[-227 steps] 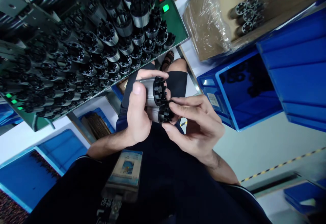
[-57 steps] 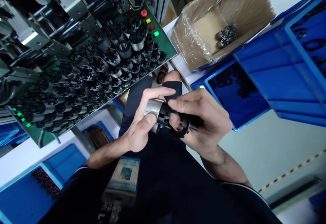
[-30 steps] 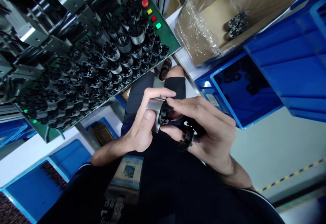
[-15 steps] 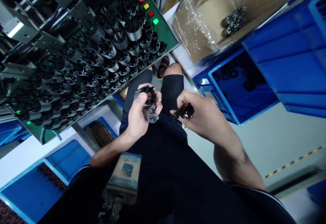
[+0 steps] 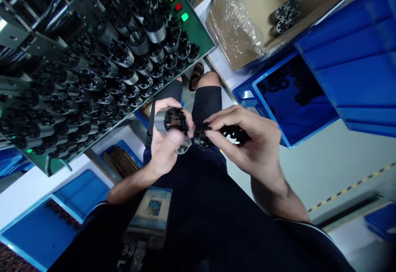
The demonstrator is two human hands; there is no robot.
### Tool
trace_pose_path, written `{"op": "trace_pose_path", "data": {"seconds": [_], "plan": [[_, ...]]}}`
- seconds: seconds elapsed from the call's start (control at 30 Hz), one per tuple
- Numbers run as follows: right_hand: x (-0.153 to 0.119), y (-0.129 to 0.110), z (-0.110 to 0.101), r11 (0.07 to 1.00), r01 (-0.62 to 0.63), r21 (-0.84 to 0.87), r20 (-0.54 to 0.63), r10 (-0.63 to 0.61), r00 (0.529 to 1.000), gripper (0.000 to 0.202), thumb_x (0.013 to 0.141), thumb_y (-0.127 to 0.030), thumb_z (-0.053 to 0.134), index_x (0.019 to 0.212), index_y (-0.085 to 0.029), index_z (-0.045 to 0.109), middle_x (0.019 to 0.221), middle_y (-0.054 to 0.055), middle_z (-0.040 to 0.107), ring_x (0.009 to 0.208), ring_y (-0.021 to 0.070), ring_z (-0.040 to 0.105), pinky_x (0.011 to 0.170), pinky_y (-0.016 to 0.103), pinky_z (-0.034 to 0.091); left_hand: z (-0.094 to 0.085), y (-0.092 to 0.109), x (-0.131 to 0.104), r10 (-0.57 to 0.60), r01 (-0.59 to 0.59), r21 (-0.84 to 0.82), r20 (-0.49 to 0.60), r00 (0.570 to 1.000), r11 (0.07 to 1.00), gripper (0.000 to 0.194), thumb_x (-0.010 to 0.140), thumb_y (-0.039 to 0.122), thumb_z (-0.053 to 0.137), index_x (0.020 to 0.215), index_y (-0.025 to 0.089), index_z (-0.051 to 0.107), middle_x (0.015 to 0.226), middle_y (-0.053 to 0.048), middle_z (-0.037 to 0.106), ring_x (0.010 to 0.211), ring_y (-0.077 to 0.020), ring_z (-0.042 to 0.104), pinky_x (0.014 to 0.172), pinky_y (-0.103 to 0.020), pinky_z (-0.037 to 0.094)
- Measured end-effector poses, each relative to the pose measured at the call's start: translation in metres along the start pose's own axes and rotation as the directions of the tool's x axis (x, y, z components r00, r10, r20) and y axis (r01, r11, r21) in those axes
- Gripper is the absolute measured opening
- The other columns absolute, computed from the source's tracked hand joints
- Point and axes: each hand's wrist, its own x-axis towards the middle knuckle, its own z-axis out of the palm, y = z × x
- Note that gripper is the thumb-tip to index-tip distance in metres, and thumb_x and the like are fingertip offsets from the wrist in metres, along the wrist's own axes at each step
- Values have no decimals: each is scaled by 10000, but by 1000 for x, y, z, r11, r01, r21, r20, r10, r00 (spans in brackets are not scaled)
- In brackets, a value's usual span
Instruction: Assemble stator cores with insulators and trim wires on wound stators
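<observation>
My left hand (image 5: 162, 152) is closed around a short metal cylinder (image 5: 160, 120) with a black pronged insert in its end. A second grey metal piece (image 5: 183, 146) shows below it, partly hidden by the fingers. Just to the right, my right hand (image 5: 256, 138) pinches a black plastic toothed part (image 5: 202, 138) between thumb and fingertips. More black toothed plastic (image 5: 233, 134) is tucked inside that palm, its shape partly hidden. The pinched part is close to the left fingers; whether it touches the metal piece I cannot tell.
A green machine bed (image 5: 201, 37) at upper left carries many similar cylinders and several buttons. At upper right stands a cardboard box (image 5: 230, 49) lined with plastic, with metal cores inside. Blue bins (image 5: 272, 119) are at right; another blue tray (image 5: 37, 230) is lower left.
The left hand has turned, bringing the metal cylinder's side into view. My right hand has moved left with its fingers extended, bringing a black part close to the left hand.
</observation>
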Motion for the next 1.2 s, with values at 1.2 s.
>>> {"op": "trace_pose_path", "data": {"seconds": [1.2], "plan": [[-18, 0, 29, 998, -55, 20, -47, 56, 997, 474, 1110, -214, 920, 1554, -359, 842, 1260, 12, 914, 825, 167, 812, 730, 329, 742, 47, 17, 14, -85, 84, -17, -371, 925, 996, 421, 1039, 704, 754, 1223, 327, 790, 947, -99, 668, 1205, -398, 751, 1210, -569, 636]]}}
